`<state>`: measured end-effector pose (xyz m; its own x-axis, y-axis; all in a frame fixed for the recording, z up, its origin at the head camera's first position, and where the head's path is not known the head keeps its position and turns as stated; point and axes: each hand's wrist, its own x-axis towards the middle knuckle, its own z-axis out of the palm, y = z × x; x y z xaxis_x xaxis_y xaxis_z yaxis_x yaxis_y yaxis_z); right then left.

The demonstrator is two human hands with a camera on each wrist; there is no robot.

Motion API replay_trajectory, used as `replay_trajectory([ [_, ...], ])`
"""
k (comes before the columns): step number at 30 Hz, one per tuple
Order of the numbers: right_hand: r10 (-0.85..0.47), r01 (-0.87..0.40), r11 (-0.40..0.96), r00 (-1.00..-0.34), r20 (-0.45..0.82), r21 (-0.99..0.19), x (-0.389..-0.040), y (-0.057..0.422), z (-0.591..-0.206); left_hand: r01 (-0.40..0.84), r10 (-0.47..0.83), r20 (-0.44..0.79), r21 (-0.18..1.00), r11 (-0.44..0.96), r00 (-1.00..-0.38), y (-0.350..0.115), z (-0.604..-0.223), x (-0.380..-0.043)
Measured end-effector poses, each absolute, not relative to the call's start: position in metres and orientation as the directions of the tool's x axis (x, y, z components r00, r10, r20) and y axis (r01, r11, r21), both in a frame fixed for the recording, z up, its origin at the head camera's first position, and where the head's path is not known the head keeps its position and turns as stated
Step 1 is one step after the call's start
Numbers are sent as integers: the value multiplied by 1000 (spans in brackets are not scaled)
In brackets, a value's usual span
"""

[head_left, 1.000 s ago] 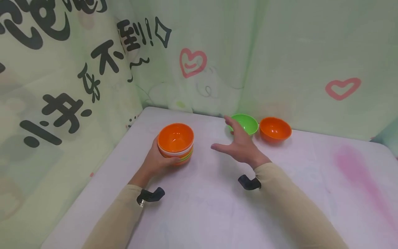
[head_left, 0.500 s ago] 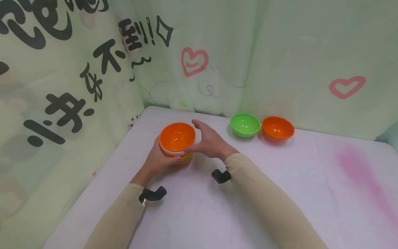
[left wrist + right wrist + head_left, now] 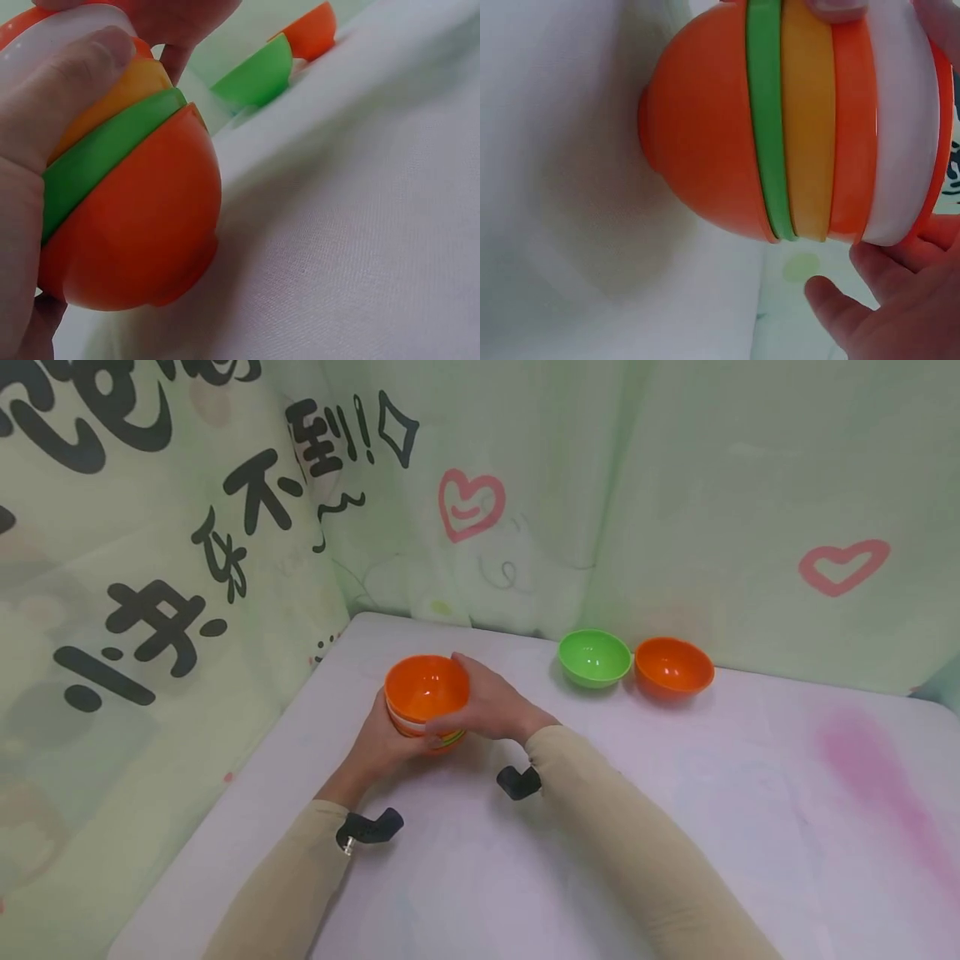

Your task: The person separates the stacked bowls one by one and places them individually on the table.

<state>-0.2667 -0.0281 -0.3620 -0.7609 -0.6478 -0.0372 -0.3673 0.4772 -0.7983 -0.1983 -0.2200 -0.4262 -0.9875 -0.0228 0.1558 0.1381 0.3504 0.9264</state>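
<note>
A stack of nested bowls (image 3: 810, 127) stands on the table, left of the middle in the head view. From the bottom its colours run orange, green, yellow, orange and white, with an orange bowl (image 3: 424, 688) on top. My left hand (image 3: 378, 747) grips the stack from the left, its thumb (image 3: 79, 71) across the front over the white and yellow bowls. From the right, my right hand (image 3: 498, 700) holds the top orange bowl near its rim, thumb in front and fingers behind. Its fingers (image 3: 885, 274) partly show in the right wrist view.
At the table's back edge a green bowl (image 3: 595, 658) and another orange bowl (image 3: 673, 668) sit upright, side by side. A printed pale curtain (image 3: 675, 485) hangs behind and to the left of the white-covered table (image 3: 637, 760).
My right hand has moved left from in front of the green bowl to the stack and taken hold of the top orange bowl. The left hand keeps its grip on the stack.
</note>
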Motion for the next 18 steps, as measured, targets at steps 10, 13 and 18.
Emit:
replay_trajectory([
  [10,-568,-342,464,-823,22,-817,-262,-24,-355,123,-34,144,926,356,-989,-221,-426,-197],
  [13,-553,-348,457,-832,45,-819,-264,-19,-347,114,-31,135,925,363,-990,-221,-425,-196],
  [18,-534,-370,463,-842,79,-805,-268,-7,-334,128,-6,140,920,371,-990,-223,-423,-195],
])
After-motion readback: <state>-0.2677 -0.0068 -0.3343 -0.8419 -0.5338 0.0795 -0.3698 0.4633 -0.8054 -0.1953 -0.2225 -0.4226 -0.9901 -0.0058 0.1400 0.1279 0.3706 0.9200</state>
